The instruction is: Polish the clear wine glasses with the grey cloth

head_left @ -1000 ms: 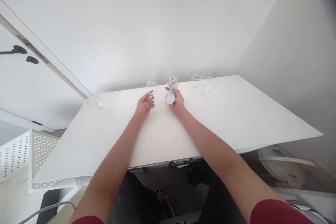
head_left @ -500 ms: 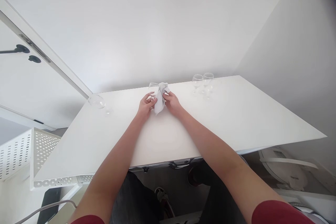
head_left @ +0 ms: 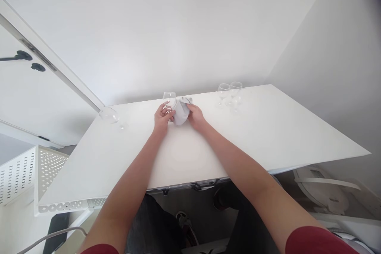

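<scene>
A clear wine glass [head_left: 169,96] is held by my left hand [head_left: 162,119], its fingers closed around the lower part and its bowl upward. My right hand [head_left: 196,118] pinches a light grey cloth [head_left: 181,112], which hangs beside the glass between my two hands. The cloth's left edge reaches the glass and the left fingertips. Part of the stem and foot is hidden behind the fingers.
Two upright wine glasses, a left one [head_left: 224,89] and a right one [head_left: 236,88], stand at the back of the white table [head_left: 190,154]. Another wine glass [head_left: 109,115] lies on its side at the far left. Walls rise behind and to the right.
The wine glass has turned more upright and moved a little left with my left hand. The cloth has spread out and shifted off the glass, staying in my right hand.
</scene>
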`<state>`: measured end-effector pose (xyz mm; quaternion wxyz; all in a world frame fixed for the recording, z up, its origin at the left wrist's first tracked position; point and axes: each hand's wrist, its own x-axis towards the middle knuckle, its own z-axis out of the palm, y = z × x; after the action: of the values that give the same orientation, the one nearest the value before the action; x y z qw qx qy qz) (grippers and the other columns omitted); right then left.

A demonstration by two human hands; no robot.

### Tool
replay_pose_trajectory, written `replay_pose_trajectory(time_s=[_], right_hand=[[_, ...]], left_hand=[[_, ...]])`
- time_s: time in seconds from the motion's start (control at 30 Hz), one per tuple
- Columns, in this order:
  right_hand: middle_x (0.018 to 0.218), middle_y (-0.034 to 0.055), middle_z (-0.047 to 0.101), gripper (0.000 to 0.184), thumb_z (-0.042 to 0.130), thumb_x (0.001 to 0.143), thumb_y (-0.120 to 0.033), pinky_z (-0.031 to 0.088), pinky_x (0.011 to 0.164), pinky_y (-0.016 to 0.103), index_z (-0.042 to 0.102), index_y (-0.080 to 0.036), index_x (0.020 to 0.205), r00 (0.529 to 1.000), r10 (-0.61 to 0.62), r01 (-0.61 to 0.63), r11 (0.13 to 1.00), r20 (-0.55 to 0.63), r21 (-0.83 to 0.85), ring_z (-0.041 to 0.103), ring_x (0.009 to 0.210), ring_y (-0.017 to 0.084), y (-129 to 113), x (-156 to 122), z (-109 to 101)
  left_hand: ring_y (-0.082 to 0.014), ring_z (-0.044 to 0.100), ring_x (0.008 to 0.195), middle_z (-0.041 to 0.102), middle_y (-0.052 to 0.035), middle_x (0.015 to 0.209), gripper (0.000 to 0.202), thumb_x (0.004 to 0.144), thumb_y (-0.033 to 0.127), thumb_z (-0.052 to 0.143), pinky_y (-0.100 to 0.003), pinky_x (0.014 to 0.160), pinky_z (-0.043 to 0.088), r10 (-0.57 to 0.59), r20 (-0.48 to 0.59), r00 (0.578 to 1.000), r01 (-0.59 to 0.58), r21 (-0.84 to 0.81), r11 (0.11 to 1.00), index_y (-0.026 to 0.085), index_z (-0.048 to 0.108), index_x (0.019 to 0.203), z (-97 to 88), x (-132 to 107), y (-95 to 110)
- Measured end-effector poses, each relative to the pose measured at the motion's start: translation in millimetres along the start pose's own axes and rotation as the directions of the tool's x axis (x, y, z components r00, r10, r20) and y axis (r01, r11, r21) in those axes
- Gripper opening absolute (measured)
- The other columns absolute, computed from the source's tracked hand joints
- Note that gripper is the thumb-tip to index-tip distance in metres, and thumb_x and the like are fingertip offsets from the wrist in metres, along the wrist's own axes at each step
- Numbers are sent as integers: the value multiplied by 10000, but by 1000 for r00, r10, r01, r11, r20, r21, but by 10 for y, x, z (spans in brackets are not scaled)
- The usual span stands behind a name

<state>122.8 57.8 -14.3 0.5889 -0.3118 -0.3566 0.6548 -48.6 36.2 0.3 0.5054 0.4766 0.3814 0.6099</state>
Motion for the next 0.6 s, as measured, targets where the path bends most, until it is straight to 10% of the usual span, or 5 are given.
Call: replay_pose_trajectory(time_s=[0.3, 0.6], right_hand=[[1073, 62, 757, 299, 729, 846, -484, 545, 947, 391, 725, -211, 967, 989, 12, 3, 995, -148, 100, 669, 1080, 257, 8, 76, -50], [950, 73, 760, 352, 739, 826, -512, 537, 823, 362, 739, -169, 903, 985, -15, 15, 1000, 173, 4, 668, 946, 254, -59, -56, 39]], left_hand=[[-89, 580, 606, 695, -10, 863, 604, 753, 422, 866, -253, 615, 484, -12, -46, 999, 14, 36, 999, 234, 663, 1290, -10, -11, 42], [-105, 604, 716, 684, -29, 994, 763, 646, 388, 942, -256, 647, 530, 7, -93, 996, 0, 82, 997, 252, 611, 1320, -12, 8, -41]])
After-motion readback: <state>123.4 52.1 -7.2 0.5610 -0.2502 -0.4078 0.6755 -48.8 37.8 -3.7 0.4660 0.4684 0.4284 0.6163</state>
